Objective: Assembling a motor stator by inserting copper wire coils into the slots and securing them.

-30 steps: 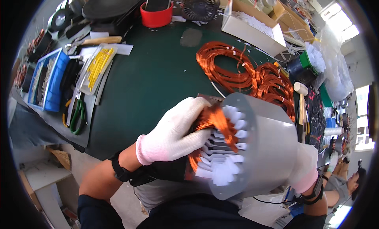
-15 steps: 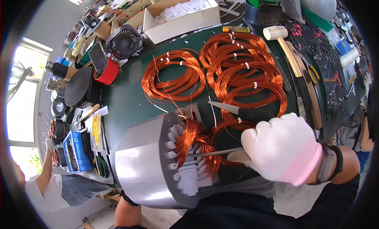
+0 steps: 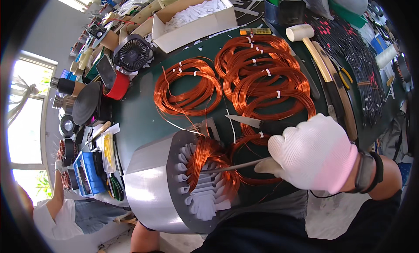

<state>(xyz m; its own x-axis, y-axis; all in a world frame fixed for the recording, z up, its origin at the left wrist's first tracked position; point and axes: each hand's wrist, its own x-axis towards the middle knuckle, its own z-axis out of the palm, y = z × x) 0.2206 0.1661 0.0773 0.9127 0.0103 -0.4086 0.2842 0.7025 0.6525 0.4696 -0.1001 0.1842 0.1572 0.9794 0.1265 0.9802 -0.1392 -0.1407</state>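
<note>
A grey cylindrical motor stator (image 3: 150, 183) lies on its side at the table's near edge, with white slot liners (image 3: 181, 166) around its open end. A bundle of copper wire (image 3: 207, 155) comes out of its bore. My white-gloved right hand (image 3: 301, 157) is closed around a thin grey rod-like tool (image 3: 238, 166), whose far end reaches across the wire bundle into the stator's mouth. My left forearm (image 3: 145, 237) goes up behind the stator. The left hand's fingers cannot be made out; white shapes low in the bore may be liners or glove.
Tied copper coils (image 3: 266, 74) cover the middle of the green table (image 3: 139, 109), and a knife (image 3: 244, 121) lies beside my right hand. At the right are a mallet (image 3: 321, 56), pliers (image 3: 347, 76) and black sleeved leads (image 3: 364, 78). A co-worker (image 3: 59, 213) is at far left.
The stator appears slightly lower and farther left, along with a small shift of the whole view. My right hand keeps its hold on the tool, which still lies across the wire bundle.
</note>
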